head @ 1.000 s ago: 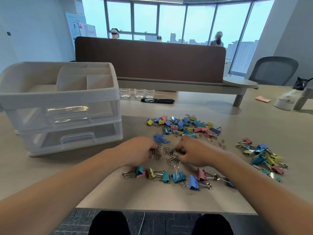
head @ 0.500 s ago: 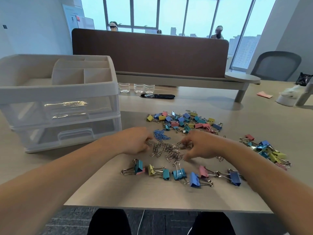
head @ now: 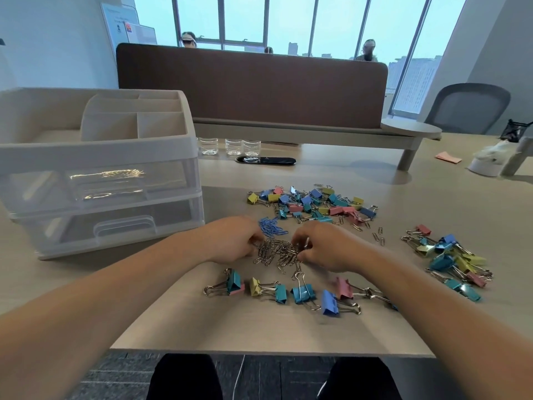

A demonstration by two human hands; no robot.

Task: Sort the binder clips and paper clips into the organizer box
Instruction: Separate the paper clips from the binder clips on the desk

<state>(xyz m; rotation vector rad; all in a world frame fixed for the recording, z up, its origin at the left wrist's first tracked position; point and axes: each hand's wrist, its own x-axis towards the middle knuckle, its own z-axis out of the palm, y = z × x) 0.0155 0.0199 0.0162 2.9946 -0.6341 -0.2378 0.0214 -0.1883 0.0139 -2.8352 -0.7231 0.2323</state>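
Observation:
A heap of silver paper clips lies on the desk between my hands. My left hand curls its fingers into the heap's left edge. From the right, my right hand pinches clips with bent fingers. A small bunch of blue paper clips sits just behind the heap. Coloured binder clips lie in a far pile, a right-hand pile and a near row. The white organizer box, with open top compartments and two clear drawers that are closed, stands at the left.
A few loose silver clips lie to the right of my right hand. Three small clear cups and a black oval device sit behind the piles. A brown divider panel closes off the back. The desk's front edge is near.
My hands drew apart from the silver heap half a second ago and have now closed in on it again from both sides. The piles and the box have not moved.

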